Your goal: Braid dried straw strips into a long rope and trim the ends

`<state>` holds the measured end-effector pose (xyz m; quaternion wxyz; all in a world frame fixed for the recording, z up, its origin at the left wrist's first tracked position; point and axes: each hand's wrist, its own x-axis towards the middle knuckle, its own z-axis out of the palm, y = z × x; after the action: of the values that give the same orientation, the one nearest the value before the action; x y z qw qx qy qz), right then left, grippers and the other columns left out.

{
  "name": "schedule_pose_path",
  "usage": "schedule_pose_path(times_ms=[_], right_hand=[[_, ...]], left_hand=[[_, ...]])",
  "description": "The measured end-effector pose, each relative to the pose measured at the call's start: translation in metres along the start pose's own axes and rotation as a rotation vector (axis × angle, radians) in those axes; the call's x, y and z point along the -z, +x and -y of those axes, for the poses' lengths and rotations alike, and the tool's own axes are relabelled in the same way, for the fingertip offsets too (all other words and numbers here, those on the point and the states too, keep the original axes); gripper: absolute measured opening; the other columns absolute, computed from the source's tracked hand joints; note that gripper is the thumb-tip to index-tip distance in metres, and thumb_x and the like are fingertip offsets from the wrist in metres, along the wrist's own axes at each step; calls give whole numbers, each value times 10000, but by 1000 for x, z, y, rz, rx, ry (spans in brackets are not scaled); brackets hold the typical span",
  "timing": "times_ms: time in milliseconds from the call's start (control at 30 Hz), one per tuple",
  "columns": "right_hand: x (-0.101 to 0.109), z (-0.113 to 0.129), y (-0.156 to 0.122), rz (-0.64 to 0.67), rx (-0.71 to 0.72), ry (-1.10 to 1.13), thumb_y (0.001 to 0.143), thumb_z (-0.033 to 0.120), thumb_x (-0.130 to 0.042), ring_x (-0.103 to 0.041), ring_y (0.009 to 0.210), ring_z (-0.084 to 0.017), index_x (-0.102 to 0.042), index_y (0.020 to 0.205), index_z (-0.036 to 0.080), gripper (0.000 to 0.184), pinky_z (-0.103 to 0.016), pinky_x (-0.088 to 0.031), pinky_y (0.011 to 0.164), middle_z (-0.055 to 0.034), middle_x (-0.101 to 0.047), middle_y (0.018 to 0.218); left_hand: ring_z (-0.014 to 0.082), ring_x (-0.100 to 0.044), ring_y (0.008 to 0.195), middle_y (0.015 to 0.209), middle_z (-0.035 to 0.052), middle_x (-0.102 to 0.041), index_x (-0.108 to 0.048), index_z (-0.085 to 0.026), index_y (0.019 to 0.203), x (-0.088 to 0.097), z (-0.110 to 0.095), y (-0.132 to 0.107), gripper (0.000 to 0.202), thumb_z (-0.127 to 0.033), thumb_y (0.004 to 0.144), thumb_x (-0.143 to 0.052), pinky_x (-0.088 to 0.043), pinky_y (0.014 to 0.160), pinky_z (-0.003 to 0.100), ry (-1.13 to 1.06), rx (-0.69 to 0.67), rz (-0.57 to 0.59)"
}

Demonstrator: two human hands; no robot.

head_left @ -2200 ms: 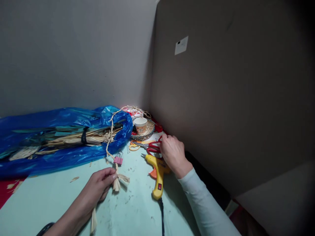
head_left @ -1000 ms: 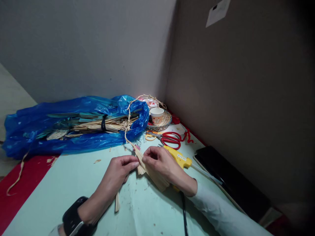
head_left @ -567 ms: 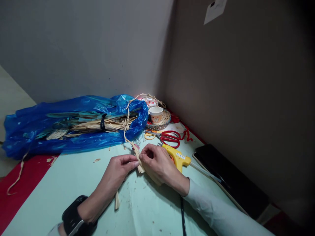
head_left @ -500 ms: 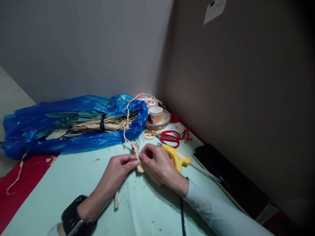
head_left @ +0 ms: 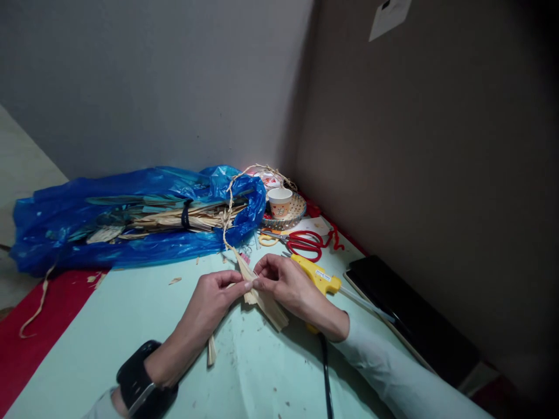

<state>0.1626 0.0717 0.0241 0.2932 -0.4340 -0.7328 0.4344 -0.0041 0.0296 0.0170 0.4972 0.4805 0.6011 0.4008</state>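
My left hand (head_left: 217, 298), with a black band on its wrist, pinches pale dried leaf strips (head_left: 271, 309) between thumb and fingers. My right hand (head_left: 296, 290) grips the same strips, its fingertips meeting the left thumb. A wide strip fans out under the right hand toward the lower right. From the far end of the strips, a twisted fibre cord (head_left: 227, 216) runs back over the bag. Another strip end (head_left: 211, 352) pokes out below the left forearm. A yellow glue gun (head_left: 321, 277) lies just beyond the right hand, partly hidden by it.
A blue plastic bag (head_left: 100, 250) with bundled dried leaves (head_left: 163, 223) lies at the back left. Red-handled scissors (head_left: 305, 244) and a paper cup (head_left: 280, 205) on a woven basket (head_left: 297, 212) stand behind my hands. A black flat object (head_left: 406, 314) lies right. A cable (head_left: 326, 378) crosses the front.
The wide strip now spreads out to the lower right below the right hand, where it was mostly hidden before. My fingertips have come together. The whole view has shifted slightly.
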Motion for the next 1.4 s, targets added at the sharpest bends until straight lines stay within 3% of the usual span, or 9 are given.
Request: schedule_pose_path(times_ms=[300, 667, 767, 1033, 1167, 1300, 1400], right_hand=[[-5, -2, 2, 4, -19, 92, 726, 175, -641, -534, 655, -128, -610, 797, 155, 79, -219, -377, 577, 1, -606, 705], [-4, -3, 1, -9, -6, 82, 738, 290, -686, -518, 625, -116, -611, 768, 155, 158, -209, -361, 555, 10, -600, 681], [-6, -3, 1, 8, -7, 129, 726, 249, -684, -511, 633, -112, -606, 778, 156, 131, -204, -358, 556, 17, -588, 686], [-11, 3, 0, 42, -16, 282, 700, 155, -647, -447, 605, -97, -554, 746, 163, 104, -200, -340, 544, 48, -504, 649], [0, 16, -3, 101, -45, 497, 695, 165, -660, -436, 587, -88, -534, 773, 160, 148, -199, -342, 544, 52, -492, 655], [18, 25, -5, 108, 9, 529, 727, 179, -664, -480, 649, -87, -573, 783, 154, 110, -199, -365, 606, 32, -538, 725], [33, 30, -10, 243, -24, 662, 750, 223, -672, -526, 662, -94, -581, 841, 172, 138, -204, -379, 599, 22, -551, 754]], left_hand=[[59, -222, 447, 486, -92, -352, -649, -139, 687, -1, -5, -2, 168, -304, 717, -661, -117, 416, 215, 27, 1, -3], [66, -237, 438, 451, -93, -333, -610, -158, 604, -2, -4, -1, 182, -293, 683, -703, -133, 417, 218, 35, -26, -12], [67, -223, 447, 455, -92, -328, -604, -158, 581, -3, -6, -3, 189, -284, 654, -724, -134, 415, 218, 37, -31, -24], [88, -343, 494, 513, -50, -491, -655, -145, 584, -2, -7, 0, 128, -250, 624, -717, -242, 454, 208, 36, -60, -41], [96, -378, 494, 521, -38, -536, -685, -138, 604, -2, -6, 1, 123, -258, 627, -701, -261, 469, 214, 31, -51, -44], [109, -438, 526, 568, -16, -592, -684, -136, 608, -2, -4, 1, 144, -277, 630, -701, -300, 500, 218, 11, -35, -44], [102, -428, 507, 576, -21, -600, -695, -143, 659, -2, -4, 0, 149, -291, 641, -706, -293, 493, 216, -3, -16, -38]])
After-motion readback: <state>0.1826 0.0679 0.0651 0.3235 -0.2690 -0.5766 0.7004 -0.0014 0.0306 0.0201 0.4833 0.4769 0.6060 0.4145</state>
